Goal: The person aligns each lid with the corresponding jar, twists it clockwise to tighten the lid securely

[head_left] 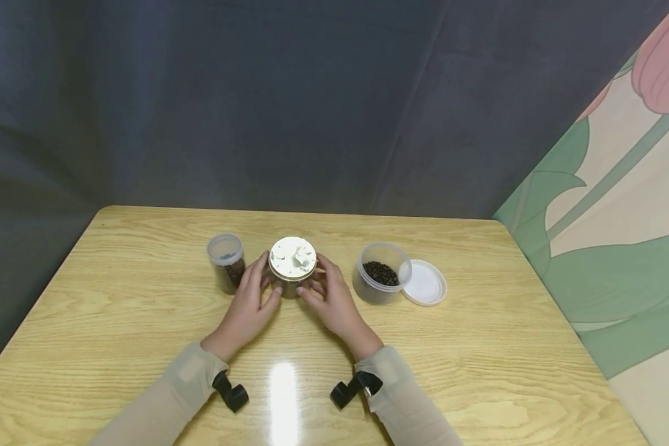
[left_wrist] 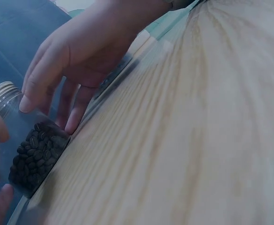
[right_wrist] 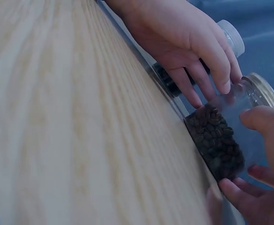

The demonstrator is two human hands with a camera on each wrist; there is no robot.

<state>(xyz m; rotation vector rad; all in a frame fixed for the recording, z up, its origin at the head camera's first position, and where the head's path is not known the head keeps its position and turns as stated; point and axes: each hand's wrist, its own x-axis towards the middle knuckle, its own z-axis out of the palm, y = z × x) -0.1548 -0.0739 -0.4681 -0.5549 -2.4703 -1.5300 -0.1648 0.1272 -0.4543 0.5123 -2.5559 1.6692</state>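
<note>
A clear jar (right_wrist: 216, 145) stands upright on the table, its lower part filled with dark coffee beans (left_wrist: 38, 154). Its lid (head_left: 292, 257) is on and carries a white floral pattern with a gold rim. My left hand (head_left: 249, 305) holds the jar from the left, thumb toward the front. From the other side my right hand (head_left: 336, 302) grips it, fingers curved along the wall. The wrist views show fingertips of both hands against the glass; some fingers are hidden behind it.
Left of the jar stands a translucent container (head_left: 225, 251) with dark contents. On the right sits an uncapped plastic tub (head_left: 370, 291) of coffee beans, beside a white lid (head_left: 425, 283) lying flat. A dark curtain (head_left: 290, 111) hangs behind the wooden table (head_left: 507, 347).
</note>
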